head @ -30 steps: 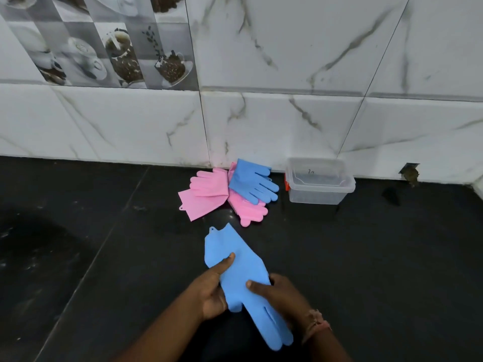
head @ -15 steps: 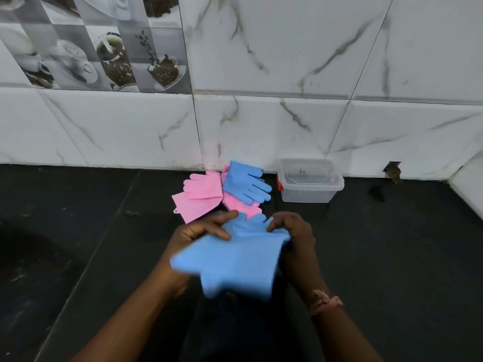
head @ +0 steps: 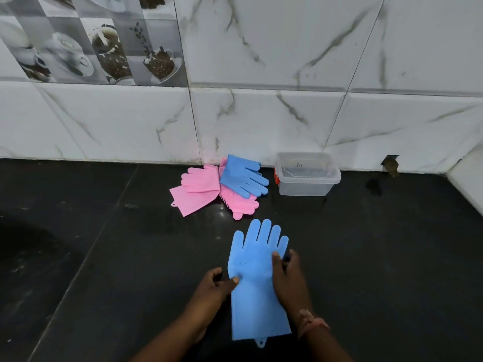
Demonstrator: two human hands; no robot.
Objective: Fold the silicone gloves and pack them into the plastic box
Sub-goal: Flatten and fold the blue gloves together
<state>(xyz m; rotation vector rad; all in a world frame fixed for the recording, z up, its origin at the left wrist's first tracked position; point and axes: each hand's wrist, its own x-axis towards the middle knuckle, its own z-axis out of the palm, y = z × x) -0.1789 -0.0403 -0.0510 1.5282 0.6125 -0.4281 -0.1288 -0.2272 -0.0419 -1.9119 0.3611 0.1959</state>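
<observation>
A blue silicone glove (head: pixel 257 278) lies flat on the black counter, fingers pointing toward the wall and cuff toward me. My left hand (head: pixel 215 287) pinches its left edge near the palm. My right hand (head: pixel 287 276) rests on its right edge with the fingers pressing down. Farther back lies a pile of gloves: a second blue glove (head: pixel 241 176) on top of two pink gloves (head: pixel 200 190). A clear plastic box (head: pixel 307 173) stands open to the right of the pile, against the wall, with nothing visible inside.
The black counter (head: pixel 379 257) ends at a white marble-tiled wall (head: pixel 261 121). A small hole (head: pixel 390 164) shows at the wall's base to the right of the box. A side wall juts in at the far right.
The blue glove was lifted, turned around in both hands and laid back down; its fingers now point at the wall instead of toward me.
</observation>
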